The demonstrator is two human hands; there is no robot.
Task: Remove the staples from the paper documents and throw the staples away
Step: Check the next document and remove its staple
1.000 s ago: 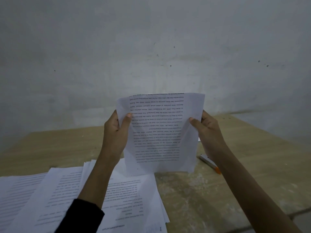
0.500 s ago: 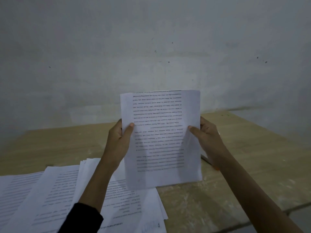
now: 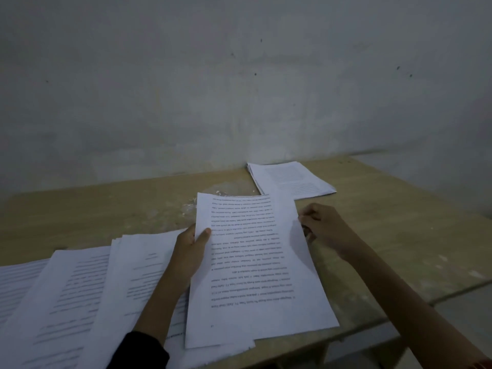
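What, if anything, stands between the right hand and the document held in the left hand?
Nothing visible does. The right hand sits right at the document's right edge, fingers curled, though whether it pinches the paper is unclear. The left hand grips the left edge.

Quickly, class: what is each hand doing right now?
Left hand: holding the paper document by its left edge.
Right hand: fingers curled at its right edge; grip cannot be told.
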